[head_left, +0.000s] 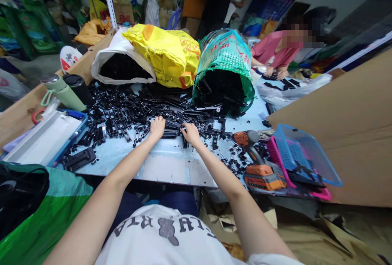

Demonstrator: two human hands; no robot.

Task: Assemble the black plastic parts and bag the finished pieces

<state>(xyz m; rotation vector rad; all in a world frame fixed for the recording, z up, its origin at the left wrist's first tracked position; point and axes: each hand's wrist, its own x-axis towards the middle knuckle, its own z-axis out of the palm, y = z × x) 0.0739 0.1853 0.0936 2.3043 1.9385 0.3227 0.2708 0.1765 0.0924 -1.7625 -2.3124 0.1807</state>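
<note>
My left hand (157, 127) is at the front of a heap of black plastic parts (122, 108), its fingers curled down and closed. What lies under those fingers is hidden. Just to the right, my right hand (191, 133) pinches a small black plastic part (184, 141) between thumb and fingers. Long black strips (170, 130) lie between the two hands on the pale blue tabletop (165, 150). A metal wrench (208, 109) rests on the heap beyond my right hand.
An orange cordless driver (254, 159) stands right, beside blue and pink baskets (306, 150). Behind the heap lie white (122, 78), yellow (159, 48) and green (225, 52) sacks. At left are a green bottle (65, 93) and a tray (45, 138). A co-worker (275, 48) sits back right.
</note>
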